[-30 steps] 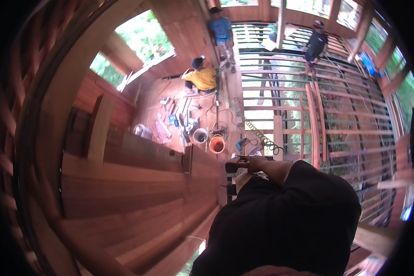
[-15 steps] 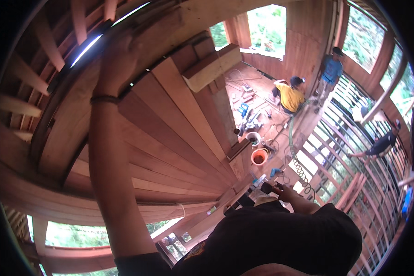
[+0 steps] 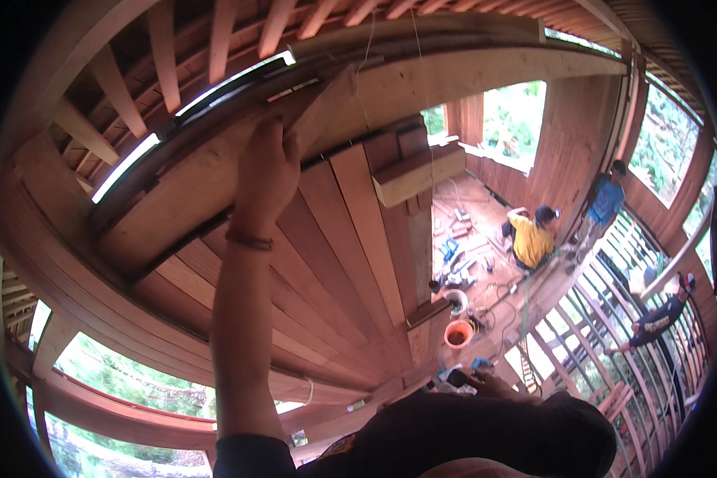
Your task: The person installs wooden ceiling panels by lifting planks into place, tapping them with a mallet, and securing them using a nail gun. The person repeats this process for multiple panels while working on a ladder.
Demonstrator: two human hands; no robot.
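Note:
My left hand (image 3: 269, 171) is raised high, its fingers closed on a thin brown wooden board (image 3: 320, 102). The board lies against the face of a pale curved beam (image 3: 390, 84). Below that hand, wooden planks (image 3: 327, 231) fan out toward the lower right. Low by my body, my right hand (image 3: 492, 384) is closed round a dark power tool (image 3: 457, 378); its exact kind is partly hidden. A blue tool part (image 3: 479, 363) shows just beyond it.
An orange bucket (image 3: 458, 334) and a white bucket (image 3: 456, 301) stand on the floor beside scattered tools. A person in yellow (image 3: 532, 239) crouches, one in blue (image 3: 605, 203) stands. Another in dark clothes (image 3: 663, 315) is near open floor joists (image 3: 597, 334). A boxy timber (image 3: 421, 177) juts out.
My view has shifted, and my left hand now shows farther right along the beam, with the board clearer in its grip. My right hand stays low with the tool.

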